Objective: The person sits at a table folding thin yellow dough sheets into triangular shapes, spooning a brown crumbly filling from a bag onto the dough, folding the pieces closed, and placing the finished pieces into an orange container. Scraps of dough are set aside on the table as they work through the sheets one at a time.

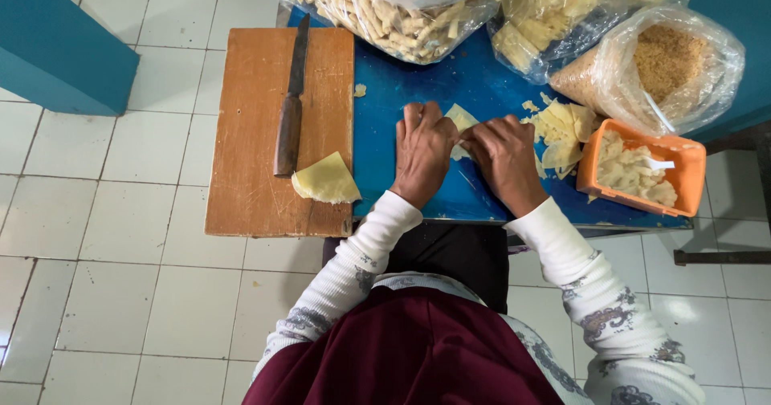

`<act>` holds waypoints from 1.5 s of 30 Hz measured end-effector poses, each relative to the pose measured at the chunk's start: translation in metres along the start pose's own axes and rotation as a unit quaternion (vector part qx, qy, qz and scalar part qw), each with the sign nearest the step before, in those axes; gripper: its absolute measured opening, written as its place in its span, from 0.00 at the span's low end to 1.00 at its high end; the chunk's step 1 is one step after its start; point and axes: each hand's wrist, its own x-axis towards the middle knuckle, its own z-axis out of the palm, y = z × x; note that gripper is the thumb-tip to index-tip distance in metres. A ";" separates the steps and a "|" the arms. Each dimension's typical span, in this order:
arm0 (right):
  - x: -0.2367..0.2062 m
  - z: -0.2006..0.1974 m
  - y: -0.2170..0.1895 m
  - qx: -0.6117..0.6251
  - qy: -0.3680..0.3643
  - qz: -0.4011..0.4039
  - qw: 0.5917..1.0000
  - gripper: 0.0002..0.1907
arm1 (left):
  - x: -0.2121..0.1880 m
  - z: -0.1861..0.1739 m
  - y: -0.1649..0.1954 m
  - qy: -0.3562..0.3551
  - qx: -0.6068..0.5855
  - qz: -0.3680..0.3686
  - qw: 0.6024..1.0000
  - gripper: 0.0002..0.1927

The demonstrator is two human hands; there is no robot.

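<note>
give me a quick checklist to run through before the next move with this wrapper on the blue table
1. Both hands on the work: left hand and right hand meet over the pale yellow thin dough wrapper on the blue table top: ok.
2. Filling inside the wrapper: hidden by the fingers: cannot tell.
3. Orange plastic rectangular tub of pale filling close beside the right hand: ok.
4. Loose pile of pale yellow wrappers next to the tub: ok.
5. Dark wooden-handled knife lies flat on the brown wooden cutting board, apart from both hands: ok.
6. Board's near edge overhangs the table: not ok.
</note>
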 end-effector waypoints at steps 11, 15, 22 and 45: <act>-0.010 0.005 -0.015 -0.185 -0.032 0.018 0.982 0.23 | -0.043 -0.021 0.011 -0.035 0.052 0.068 0.996 0.18; 0.014 0.021 0.004 -0.245 -0.086 0.008 0.966 0.34 | -0.044 -0.024 0.010 -0.041 0.059 0.070 0.995 0.21; 0.039 0.012 0.031 0.018 -0.076 0.016 0.997 0.35 | -0.044 -0.030 0.011 -0.026 0.046 0.066 0.996 0.19; 0.146 -0.107 0.086 0.440 0.146 0.018 0.886 0.19 | -0.046 -0.030 0.010 -0.034 0.033 0.062 0.997 0.19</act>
